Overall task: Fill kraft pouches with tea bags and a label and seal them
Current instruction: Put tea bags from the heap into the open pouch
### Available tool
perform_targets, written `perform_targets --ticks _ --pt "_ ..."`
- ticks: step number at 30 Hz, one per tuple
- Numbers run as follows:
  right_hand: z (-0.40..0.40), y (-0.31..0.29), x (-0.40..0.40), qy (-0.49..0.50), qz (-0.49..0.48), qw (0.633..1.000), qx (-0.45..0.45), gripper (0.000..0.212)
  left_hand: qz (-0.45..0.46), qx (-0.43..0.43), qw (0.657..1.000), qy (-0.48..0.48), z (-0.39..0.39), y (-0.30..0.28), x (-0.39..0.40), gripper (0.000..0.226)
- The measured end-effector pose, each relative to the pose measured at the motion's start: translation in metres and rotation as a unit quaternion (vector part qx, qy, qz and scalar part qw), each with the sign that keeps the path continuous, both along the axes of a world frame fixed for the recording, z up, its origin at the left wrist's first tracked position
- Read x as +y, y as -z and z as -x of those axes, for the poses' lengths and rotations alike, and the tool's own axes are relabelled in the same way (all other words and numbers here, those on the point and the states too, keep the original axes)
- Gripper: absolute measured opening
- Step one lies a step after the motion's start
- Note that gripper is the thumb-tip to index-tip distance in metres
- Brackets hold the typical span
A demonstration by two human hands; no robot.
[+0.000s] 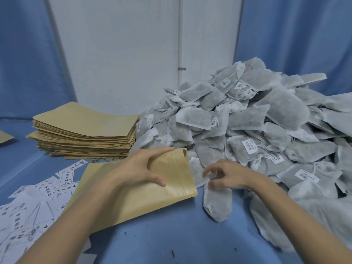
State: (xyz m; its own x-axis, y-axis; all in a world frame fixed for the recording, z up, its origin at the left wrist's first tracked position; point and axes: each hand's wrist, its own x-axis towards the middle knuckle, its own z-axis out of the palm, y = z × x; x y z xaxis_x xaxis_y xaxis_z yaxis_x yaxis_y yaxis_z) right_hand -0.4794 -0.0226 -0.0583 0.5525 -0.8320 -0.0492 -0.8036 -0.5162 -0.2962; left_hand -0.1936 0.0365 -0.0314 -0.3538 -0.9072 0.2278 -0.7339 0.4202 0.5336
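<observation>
At the blue tabletop (171, 235), my left hand (141, 168) grips a kraft pouch (133, 197) near its open mouth, thumb on the near side and fingers curled over the far edge, with the mouth turned toward the heap of tea bags (257, 121) on the right. The pouch lies flat and slightly angled, its body running back under my left forearm. My right hand (226, 174) hovers at the foot of the heap, fingers loosely curled over a tea bag (198, 172) just outside the pouch mouth; its fingertips are blurred, and I cannot tell whether they pinch the bag or merely touch it. A second tea bag (217, 202) lies lengthwise on the tabletop just below that hand. Behind the held pouch stands a tall stack of empty kraft pouches (85, 134), touching the left edge of the heap. Printed paper labels (38, 202) lie scattered across the left of the tabletop, some tucked under the pouch's near edge. Several tea bags in the heap carry small white barcode tags (249, 146). A pale wall panel (123, 54) rises behind, flanked by blue curtains (295, 35).
</observation>
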Motion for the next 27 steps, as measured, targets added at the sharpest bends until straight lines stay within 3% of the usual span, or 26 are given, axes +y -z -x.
perform_targets --ticks 2,4,10,14,17,21,25,27 --pt "0.01 0.004 -0.001 0.023 -0.119 0.991 0.057 0.052 0.003 -0.008 1.0 -0.002 0.002 0.001 0.0 0.092" --pt "0.011 0.008 0.002 0.038 -0.176 0.983 0.045 0.064 0.006 -0.009 1.0 -0.005 0.002 0.001 0.001 0.093" --pt "0.022 0.012 0.002 0.047 -0.073 0.989 -0.123 0.033 0.007 -0.004 1.0 -0.02 0.001 -0.002 0.004 0.092" --pt "0.033 -0.011 0.006 0.134 -0.029 0.93 -0.34 0.026 0.004 -0.003 1.0 -0.019 0.001 -0.002 0.005 0.093" --pt "0.012 -0.019 0.013 0.181 0.051 0.902 -0.388 0.027 0.007 -0.002 1.0 -0.016 0.003 -0.002 0.005 0.093" --pt "-0.043 -0.012 0.024 0.17 -0.034 0.859 -0.482 0.028 0.022 0.006 1.0 -0.019 0.007 -0.002 0.008 0.093" --pt "-0.083 -0.008 0.027 0.071 -0.105 0.91 -0.394 0.008 0.023 0.027 0.999 0.003 0.01 -0.005 0.011 0.09" --pt "-0.099 -0.01 0.03 0.024 -0.16 0.928 -0.335 0.015 0.016 0.022 0.999 0.017 0.011 -0.006 0.013 0.089"
